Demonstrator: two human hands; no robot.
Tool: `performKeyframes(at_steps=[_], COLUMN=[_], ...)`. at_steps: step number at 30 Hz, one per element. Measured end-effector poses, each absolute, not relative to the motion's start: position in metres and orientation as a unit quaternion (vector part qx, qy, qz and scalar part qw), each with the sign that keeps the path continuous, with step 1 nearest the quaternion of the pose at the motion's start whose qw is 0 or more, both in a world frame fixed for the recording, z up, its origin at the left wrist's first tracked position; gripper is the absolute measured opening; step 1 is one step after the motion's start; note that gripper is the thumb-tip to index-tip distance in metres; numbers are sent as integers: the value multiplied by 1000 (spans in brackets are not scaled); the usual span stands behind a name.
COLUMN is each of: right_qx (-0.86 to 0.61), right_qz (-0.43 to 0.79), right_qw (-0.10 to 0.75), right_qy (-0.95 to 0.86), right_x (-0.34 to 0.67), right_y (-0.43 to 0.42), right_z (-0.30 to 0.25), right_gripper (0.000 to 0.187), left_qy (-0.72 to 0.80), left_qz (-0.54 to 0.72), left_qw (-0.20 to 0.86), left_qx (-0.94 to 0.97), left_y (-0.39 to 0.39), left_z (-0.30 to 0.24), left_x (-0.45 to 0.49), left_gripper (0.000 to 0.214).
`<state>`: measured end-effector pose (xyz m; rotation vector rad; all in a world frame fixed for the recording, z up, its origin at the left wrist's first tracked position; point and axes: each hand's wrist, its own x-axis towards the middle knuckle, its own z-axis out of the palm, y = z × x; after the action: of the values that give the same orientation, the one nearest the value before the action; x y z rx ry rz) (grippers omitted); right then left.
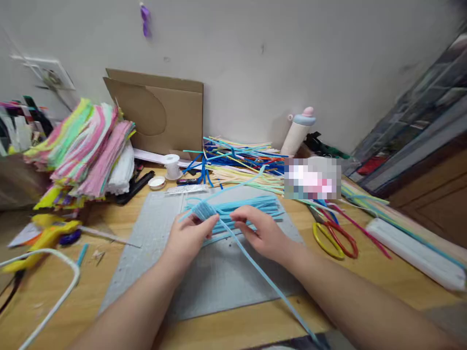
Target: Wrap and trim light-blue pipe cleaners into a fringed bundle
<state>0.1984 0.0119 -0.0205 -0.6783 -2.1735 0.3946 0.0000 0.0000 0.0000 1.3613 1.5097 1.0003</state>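
Note:
My left hand (194,236) is closed on a small flat block of light blue pipe cleaners (204,211), thumb on its right edge. From the block a long light blue pipe cleaner (260,273) runs down to the table's front edge, and another strand (237,186) sticks out up and right. Just right of the block, my right hand (260,231) has its fingers loosely bent, thumb and fingertips a little apart, with nothing visible between them. Behind both hands lies a bundle of light blue pipe cleaners (255,206), partly hidden, on the grey cutting mat (219,287).
Scissors with yellow and red handles (328,240) and a long white case (416,253) lie right. On the left are a yellow glue gun (47,238) and bundled pipe cleaners (83,150). Cardboard (182,112), a spool (172,166) and a bottle (297,136) stand at the back.

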Motion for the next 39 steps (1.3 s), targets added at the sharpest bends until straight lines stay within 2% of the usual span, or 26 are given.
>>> performKeyframes(at_steps=[5,8,12,17,23,29,32,36,39], right_qx=[-163,-142,-156,-180,-262,-329,-377,-391,-397], right_qz=[51,58,135,229,280,293,387,550,544], right_qw=[360,365,382,405,435,417,395,345,361], right_qy=[-917,-918,-901,-867,-815,-795,-743,-653,-645], right_x=[201,199,196,193,192,191,191,194,197], right_y=[8,3,1,-1,-4,-3,-4,-3,-1], right_z=[-12,-12,-14,-14,-15,-4,4,10,12], right_gripper=[23,21,18,19,8,8,8,17,18], left_qy=[583,571,533,512,493,470,461,445,448], left_qz=[413,420,433,439,380,301,288,287,283], left_qw=[476,506,555,570,589,619,634,651,656], left_qx=[513,491,469,469,516,553,550,544,537], left_y=[8,7,4,5,5,1,1,1,0], left_z=[-7,-5,1,-2,-5,-6,-6,-2,0], left_x=[-3,0,3,4,4,6,6,8,9], left_gripper=[36,32,19,22,19,11,8,11,13])
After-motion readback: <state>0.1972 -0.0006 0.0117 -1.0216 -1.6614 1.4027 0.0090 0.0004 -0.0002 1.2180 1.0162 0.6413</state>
